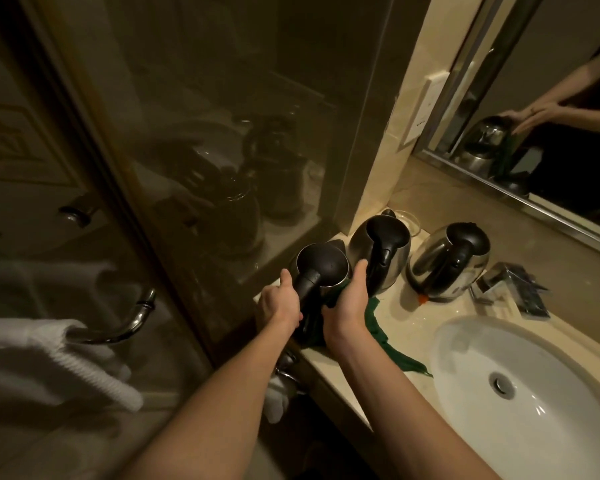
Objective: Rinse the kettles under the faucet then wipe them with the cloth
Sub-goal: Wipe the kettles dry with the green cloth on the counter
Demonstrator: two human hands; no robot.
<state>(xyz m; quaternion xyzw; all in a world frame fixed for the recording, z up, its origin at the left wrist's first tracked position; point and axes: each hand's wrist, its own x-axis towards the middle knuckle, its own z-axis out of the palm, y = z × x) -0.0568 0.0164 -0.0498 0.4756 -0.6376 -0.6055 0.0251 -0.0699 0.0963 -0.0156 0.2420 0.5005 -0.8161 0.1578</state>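
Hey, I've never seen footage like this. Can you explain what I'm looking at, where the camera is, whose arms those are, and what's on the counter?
There is no machine here. One camera sits on a person's head and looks forward and down, so the two bare arms you see are that person's own. The place is a bathroom counter beside a white sink with a faucet. Three steel kettles with black lids and handles are in view. The left hand grips the handle of the nearest kettle, and the right hand holds a green cloth against its side. The middle kettle and the far kettle stand further along the counter. The mirror at the upper right reflects the person's hands and a kettle.
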